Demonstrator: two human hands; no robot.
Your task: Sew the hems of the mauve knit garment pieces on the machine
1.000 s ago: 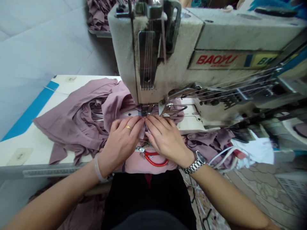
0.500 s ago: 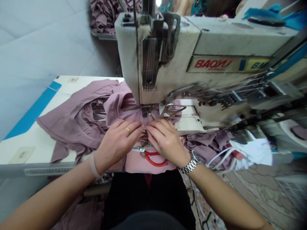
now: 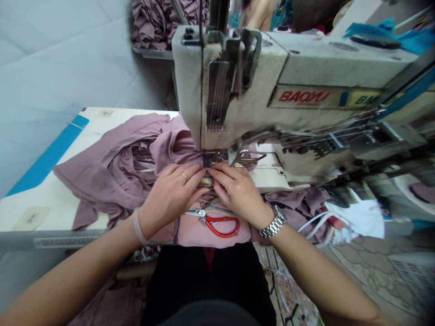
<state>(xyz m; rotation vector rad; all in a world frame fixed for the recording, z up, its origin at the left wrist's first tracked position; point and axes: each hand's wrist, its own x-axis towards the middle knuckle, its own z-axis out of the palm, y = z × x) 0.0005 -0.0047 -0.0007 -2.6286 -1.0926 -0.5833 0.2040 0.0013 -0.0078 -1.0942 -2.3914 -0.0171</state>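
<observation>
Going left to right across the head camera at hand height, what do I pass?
Blue table strip → mauve fabric → left hand → right hand → white cords → white cloth

Pretty decent exposure for a head cam tbh: soft, even indoor light, nothing harsh, though you can't really tell where it's coming from. The mauve fabric shows its folds fine, with just mild shadow under the sewing machine head. The white table runs a bit bright. Fisheye bends everything toward the edges, and the right side gets rough: the thread guides and white cloth smear into blur. The floor mat goes soft and dark in the corner too.
</observation>
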